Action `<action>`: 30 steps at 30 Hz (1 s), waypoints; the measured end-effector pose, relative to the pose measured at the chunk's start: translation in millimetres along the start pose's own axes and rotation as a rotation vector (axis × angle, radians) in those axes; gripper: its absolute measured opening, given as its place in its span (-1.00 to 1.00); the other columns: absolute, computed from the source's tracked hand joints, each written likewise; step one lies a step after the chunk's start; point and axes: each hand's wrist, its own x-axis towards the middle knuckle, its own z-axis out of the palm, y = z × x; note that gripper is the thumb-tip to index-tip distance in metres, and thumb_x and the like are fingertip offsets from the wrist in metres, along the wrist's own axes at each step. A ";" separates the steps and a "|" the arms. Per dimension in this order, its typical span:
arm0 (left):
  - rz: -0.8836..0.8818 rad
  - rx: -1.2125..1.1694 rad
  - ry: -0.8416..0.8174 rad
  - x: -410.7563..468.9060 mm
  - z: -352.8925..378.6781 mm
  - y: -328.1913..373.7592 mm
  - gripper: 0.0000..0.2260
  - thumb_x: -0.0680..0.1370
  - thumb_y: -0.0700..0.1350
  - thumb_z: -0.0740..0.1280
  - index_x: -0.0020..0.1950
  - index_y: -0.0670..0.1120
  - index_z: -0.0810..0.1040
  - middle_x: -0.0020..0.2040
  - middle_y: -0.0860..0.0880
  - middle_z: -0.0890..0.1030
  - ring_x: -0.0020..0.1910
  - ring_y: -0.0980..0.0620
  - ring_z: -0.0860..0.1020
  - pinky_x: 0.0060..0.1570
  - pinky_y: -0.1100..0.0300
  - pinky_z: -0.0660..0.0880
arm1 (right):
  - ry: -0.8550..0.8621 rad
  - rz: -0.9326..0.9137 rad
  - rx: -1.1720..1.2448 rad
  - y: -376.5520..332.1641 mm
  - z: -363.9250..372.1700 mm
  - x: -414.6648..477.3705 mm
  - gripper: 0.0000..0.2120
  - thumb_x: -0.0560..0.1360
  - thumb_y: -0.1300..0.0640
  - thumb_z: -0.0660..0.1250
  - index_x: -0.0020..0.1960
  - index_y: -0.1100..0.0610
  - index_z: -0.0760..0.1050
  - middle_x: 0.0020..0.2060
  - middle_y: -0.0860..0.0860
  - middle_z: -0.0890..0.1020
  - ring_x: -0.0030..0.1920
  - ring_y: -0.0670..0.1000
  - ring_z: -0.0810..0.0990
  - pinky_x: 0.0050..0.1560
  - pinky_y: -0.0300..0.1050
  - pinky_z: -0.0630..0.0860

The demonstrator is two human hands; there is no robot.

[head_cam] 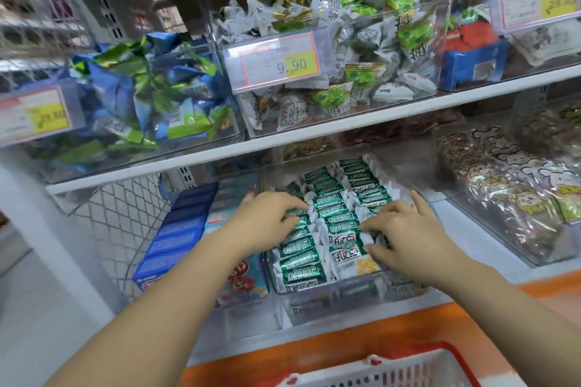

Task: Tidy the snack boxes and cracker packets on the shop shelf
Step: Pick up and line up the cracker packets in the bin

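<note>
Cracker packets (333, 220) sit in rows inside the bin (345, 302). Snack boxes (179, 229) are just left of it, basket (393, 367) out front below.

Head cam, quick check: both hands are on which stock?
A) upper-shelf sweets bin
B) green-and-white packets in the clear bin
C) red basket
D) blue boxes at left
B: the left hand and the right hand both touch the green-and-white packets inside the clear bin on the lower shelf.
</note>
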 end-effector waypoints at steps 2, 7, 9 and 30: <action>0.022 0.014 -0.030 -7.1 4.7 4.5 -0.72 0.62 -0.02 0.20 0.32 0.17 0.46 0.36 0.13 0.46 0.37 0.06 0.37 0.44 -0.17 0.08 | -0.033 0.018 -0.025 -2.3 -2.4 0.5 -0.55 0.47 -0.26 0.25 0.32 -0.17 0.40 0.11 -0.19 0.57 0.37 -0.10 0.24 0.46 0.18 -0.24; 0.065 -0.004 -0.048 -18.8 15.6 14.4 -0.72 0.62 -0.03 0.20 0.31 0.15 0.47 0.34 0.12 0.46 0.38 0.07 0.34 0.46 -0.16 -0.03 | -0.050 0.064 -0.034 -10.6 0.7 -3.1 -0.48 0.42 -0.27 0.32 0.33 -0.17 0.33 0.01 -0.14 0.55 0.36 -0.08 0.26 0.43 0.19 -0.33; 0.064 0.001 -0.046 -21.2 17.6 17.6 -0.71 0.61 -0.03 0.19 0.33 0.13 0.45 0.35 0.11 0.45 0.37 0.07 0.34 0.46 -0.16 -0.02 | 0.027 0.066 0.065 -10.9 5.5 -1.4 -0.62 0.45 -0.13 0.36 0.23 -0.17 0.37 -0.14 -0.20 0.59 0.28 -0.09 0.31 0.44 0.17 -0.32; 0.063 0.037 0.029 -35.8 29.8 18.2 -0.64 0.64 0.00 0.12 0.44 0.21 0.27 0.40 0.16 0.37 0.40 0.14 0.31 0.49 -0.07 -0.20 | 0.200 0.031 0.154 -24.1 1.1 2.3 -0.67 0.35 -0.23 0.41 0.00 -0.11 0.43 -0.18 -0.21 0.42 0.21 -0.06 0.35 0.46 0.10 -0.10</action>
